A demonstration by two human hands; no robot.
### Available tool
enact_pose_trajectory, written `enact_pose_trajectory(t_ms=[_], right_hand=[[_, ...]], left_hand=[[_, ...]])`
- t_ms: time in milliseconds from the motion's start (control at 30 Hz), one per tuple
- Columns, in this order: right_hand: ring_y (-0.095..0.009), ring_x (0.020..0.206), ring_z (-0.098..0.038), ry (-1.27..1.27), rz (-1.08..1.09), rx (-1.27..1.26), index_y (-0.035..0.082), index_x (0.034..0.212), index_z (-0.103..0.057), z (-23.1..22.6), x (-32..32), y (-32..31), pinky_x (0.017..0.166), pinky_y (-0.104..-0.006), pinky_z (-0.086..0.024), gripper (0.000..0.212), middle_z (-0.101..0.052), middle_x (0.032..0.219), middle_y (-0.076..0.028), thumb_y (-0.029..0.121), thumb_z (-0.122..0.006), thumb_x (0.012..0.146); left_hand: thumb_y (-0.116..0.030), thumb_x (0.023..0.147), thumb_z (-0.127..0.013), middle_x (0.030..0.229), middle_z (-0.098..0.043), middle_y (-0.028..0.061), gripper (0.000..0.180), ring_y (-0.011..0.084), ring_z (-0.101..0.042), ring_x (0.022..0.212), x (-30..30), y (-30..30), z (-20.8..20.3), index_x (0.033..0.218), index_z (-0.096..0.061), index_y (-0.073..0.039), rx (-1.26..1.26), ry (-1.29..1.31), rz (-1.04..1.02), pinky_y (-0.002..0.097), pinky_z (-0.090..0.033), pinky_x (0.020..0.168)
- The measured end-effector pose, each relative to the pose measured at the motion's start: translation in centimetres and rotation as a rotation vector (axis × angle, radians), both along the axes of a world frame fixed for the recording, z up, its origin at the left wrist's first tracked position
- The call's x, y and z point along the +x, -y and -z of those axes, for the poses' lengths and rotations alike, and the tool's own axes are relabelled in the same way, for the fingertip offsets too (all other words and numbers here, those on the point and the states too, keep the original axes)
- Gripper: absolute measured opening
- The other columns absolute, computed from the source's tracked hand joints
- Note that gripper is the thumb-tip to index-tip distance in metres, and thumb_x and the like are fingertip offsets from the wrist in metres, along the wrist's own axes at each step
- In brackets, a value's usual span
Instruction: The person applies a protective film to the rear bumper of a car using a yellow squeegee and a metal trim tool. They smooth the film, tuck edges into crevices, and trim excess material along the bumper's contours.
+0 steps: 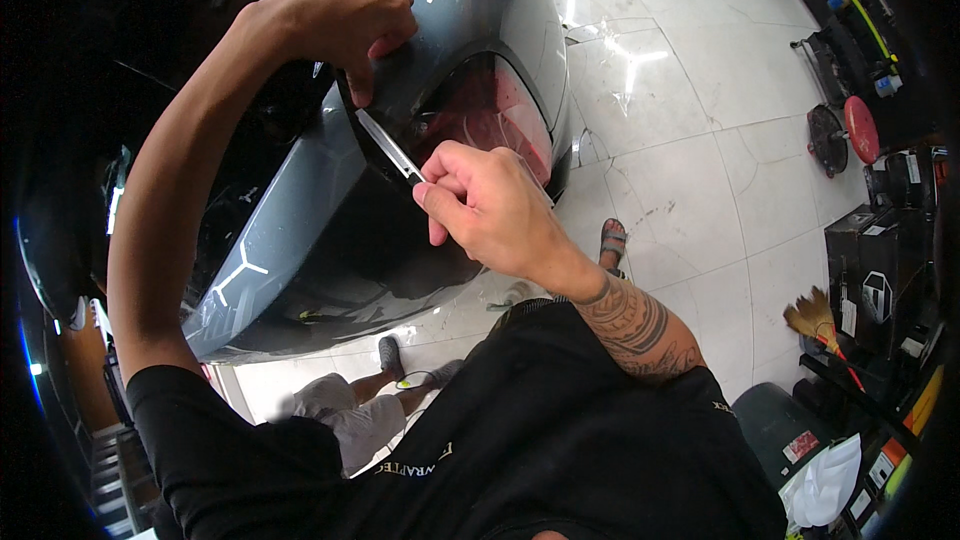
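"Where is the silver cutter (393, 147), going by the red tail light (480, 100)?"

"Just left of the light. I have it pinched between the thumb and fingers of my right hand (495, 205), which sits on the light's near side and hides part of it."

"Which way does it point?"

"Its long axis slants away from me and leftward. The tip ends left of the light, just beside a lowered finger of my left hand (368, 32)."

"And how is that left hand?"

"It's beyond the light and left of it, at the grey car panel (480, 10), partly curled with one finger reaching down. I can't tell whether it grips anything, or whether the tip touches the car."

"What matters most there?"

"I'd say the narrow space between tip and finger; that finger is what stands in the way."

"Anything else about?"

"Right of the light, the tiled floor (690, 190) and, nearer me, a sandalled foot (613, 238). Well to the right, a red disc (861, 130) and a broom (810, 317)."
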State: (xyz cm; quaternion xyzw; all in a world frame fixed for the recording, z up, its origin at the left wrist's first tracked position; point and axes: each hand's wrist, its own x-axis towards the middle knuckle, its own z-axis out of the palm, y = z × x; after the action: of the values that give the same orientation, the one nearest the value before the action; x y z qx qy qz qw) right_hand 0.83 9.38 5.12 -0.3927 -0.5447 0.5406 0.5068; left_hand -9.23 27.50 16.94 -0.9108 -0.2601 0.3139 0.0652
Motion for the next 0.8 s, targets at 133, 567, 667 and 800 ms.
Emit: enact_pose_trajectory(t_ms=[133,567,667,800], right_hand=[[-0.029,0.051,-0.065,0.026,0.055,0.073,-0.006,0.076,-0.057,0.7,-0.6,-0.2,0.051,-0.0363,-0.048,0.017,-0.062,0.057,-0.019,0.009,-0.060,0.085],[-0.006,0.038,-0.046,-0.028,-0.092,-0.077,-0.003,0.081,-0.058,0.1,0.3,-0.8,0.038,-0.0240,-0.033,0.018,-0.059,0.053,-0.003,0.011,-0.058,0.093],[-0.005,0.036,-0.044,-0.060,-0.110,-0.082,-0.002,0.080,-0.058,0.3,0.2,-1.0,0.035,-0.0229,-0.031,0.018,-0.059,0.052,-0.003,0.011,-0.058,0.093],[-0.014,0.043,-0.055,-0.067,-0.095,-0.075,-0.005,0.074,-0.058,-0.2,0.2,-1.0,0.045,-0.0286,-0.042,0.019,-0.060,0.052,-0.010,0.008,-0.058,0.087]], left_hand=[[-0.020,0.041,-0.094,0.084,-0.058,0.0026,0.044,0.0210,-0.054,0.090,0.0,-0.1,0.5,0.069,-0.063,-0.006,0.033,-0.040,-0.023,0.0332,-0.052,0.077],[-0.019,0.041,-0.094,0.088,-0.058,0.0041,0.047,0.0213,-0.053,0.091,-0.6,-0.2,0.8,0.074,-0.065,-0.005,0.027,-0.029,0.007,0.0336,-0.053,0.078],[-0.019,0.041,-0.094,0.088,-0.058,0.0041,0.047,0.0214,-0.053,0.091,-0.5,0.1,0.7,0.074,-0.064,-0.005,0.041,-0.030,0.019,0.0336,-0.053,0.077],[-0.018,0.040,-0.094,0.089,-0.057,0.0040,0.047,0.0217,-0.053,0.091,-0.8,-0.1,1.0,0.073,-0.063,-0.005,0.028,-0.002,0.014,0.0340,-0.053,0.077]])
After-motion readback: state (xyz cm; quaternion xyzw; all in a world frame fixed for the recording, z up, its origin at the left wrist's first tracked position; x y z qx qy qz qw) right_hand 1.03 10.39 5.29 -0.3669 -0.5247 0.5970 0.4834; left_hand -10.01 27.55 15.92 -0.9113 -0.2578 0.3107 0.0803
